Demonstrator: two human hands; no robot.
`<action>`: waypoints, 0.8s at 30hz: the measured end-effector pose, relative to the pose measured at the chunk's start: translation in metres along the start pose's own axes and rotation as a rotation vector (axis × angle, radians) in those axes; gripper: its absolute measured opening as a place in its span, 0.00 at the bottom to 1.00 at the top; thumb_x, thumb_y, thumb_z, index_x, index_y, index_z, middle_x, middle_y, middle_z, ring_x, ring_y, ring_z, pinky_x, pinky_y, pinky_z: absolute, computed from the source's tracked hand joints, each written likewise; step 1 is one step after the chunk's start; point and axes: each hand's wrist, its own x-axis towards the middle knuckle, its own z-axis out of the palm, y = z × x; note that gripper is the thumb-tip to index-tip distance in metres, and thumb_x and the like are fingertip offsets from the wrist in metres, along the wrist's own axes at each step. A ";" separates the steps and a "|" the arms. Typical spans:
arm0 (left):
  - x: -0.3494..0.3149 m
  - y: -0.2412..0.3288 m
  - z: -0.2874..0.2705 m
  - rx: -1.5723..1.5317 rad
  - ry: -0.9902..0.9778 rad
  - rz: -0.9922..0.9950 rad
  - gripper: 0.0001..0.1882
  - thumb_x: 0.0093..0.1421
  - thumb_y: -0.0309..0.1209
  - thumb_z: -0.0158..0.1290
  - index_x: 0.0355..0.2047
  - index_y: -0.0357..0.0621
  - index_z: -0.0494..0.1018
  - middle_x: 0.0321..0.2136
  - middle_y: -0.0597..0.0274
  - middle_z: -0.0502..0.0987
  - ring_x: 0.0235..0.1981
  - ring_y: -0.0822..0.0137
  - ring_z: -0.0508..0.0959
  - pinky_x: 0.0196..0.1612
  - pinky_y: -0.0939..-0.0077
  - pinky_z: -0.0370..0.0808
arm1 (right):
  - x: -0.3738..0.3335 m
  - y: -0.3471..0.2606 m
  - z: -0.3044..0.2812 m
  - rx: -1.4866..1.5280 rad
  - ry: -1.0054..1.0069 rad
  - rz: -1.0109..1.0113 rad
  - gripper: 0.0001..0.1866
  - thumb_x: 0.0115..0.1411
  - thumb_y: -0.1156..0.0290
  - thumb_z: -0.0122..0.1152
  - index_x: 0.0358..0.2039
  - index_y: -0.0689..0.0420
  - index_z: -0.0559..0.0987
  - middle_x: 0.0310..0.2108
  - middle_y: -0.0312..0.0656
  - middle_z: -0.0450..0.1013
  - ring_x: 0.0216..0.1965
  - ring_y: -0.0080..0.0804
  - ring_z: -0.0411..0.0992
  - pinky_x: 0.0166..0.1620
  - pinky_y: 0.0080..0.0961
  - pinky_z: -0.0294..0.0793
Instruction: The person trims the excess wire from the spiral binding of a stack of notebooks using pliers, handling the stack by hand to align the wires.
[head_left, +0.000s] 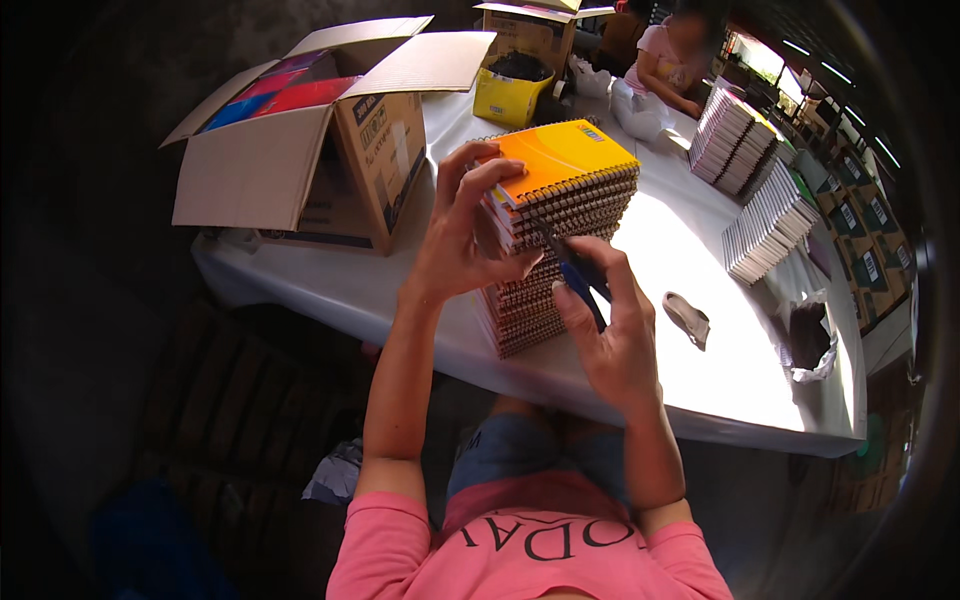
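Observation:
A tall stack of spiral notebooks (535,300) stands near the table's front edge, wire bindings facing me. The top notebook (575,160) has an orange and yellow cover. My left hand (465,235) grips the upper notebooks at their left end, fingers over the cover and thumb against the wire coils below. In my right hand (615,330) is a pair of pliers (572,272) with blue and dark handles. Their dark jaws point up at the coils near the stack's left corner; whether they touch a wire is too small to tell.
An open cardboard box (380,165) with colourful covers inside stands left. Behind the stack is a yellow container (510,95) with a black bag. Further notebook stacks (770,220) stand right, near a beige object (687,320) and a plastic bag (810,335). Another person (668,65) sits across the table.

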 end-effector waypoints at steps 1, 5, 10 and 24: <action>0.000 0.000 -0.001 0.004 0.002 -0.003 0.43 0.29 0.31 0.68 0.51 0.49 0.67 0.52 0.51 0.58 0.57 0.49 0.61 0.59 0.56 0.65 | -0.003 -0.002 -0.001 -0.205 0.041 -0.079 0.22 0.59 0.58 0.59 0.52 0.52 0.71 0.38 0.46 0.70 0.40 0.39 0.72 0.43 0.37 0.67; 0.002 0.004 -0.004 0.042 -0.029 -0.012 0.46 0.27 0.31 0.69 0.52 0.50 0.66 0.52 0.52 0.58 0.58 0.49 0.61 0.59 0.57 0.65 | -0.006 -0.001 0.000 -0.571 0.111 -0.226 0.25 0.54 0.59 0.63 0.52 0.48 0.72 0.44 0.43 0.66 0.45 0.39 0.66 0.51 0.42 0.57; 0.002 0.003 -0.005 0.062 -0.035 0.009 0.46 0.27 0.30 0.68 0.53 0.52 0.65 0.53 0.53 0.58 0.57 0.48 0.61 0.59 0.59 0.65 | -0.001 0.000 0.006 -0.636 0.106 -0.234 0.23 0.53 0.60 0.64 0.50 0.47 0.75 0.43 0.43 0.67 0.44 0.38 0.67 0.50 0.40 0.57; 0.001 0.004 -0.005 0.058 -0.026 0.016 0.46 0.27 0.29 0.68 0.52 0.52 0.65 0.53 0.54 0.58 0.57 0.49 0.61 0.59 0.58 0.65 | 0.001 -0.007 -0.005 0.057 -0.171 0.187 0.18 0.63 0.60 0.54 0.50 0.54 0.73 0.30 0.45 0.73 0.31 0.35 0.73 0.36 0.32 0.71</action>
